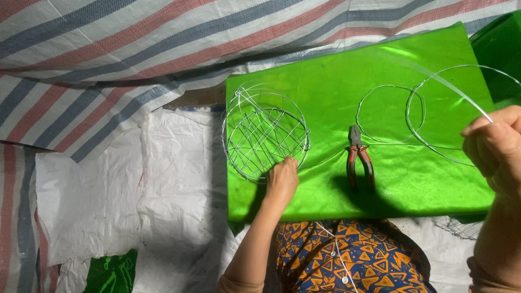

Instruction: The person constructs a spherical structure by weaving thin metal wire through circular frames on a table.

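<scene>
Bright green cloth (401,179); red-and-black-handled pliers (359,157); silvery wire frame (265,135); red-, blue- and white-striped tarp (108,59).

Wire frame basket (265,134) on left part of sheet (412,184), pliers (359,157) at frame centre on sheet, small wire ring (389,114) right of pliers, large wire ring (461,111) at far right, striped tarp (108,54) upper left
</scene>
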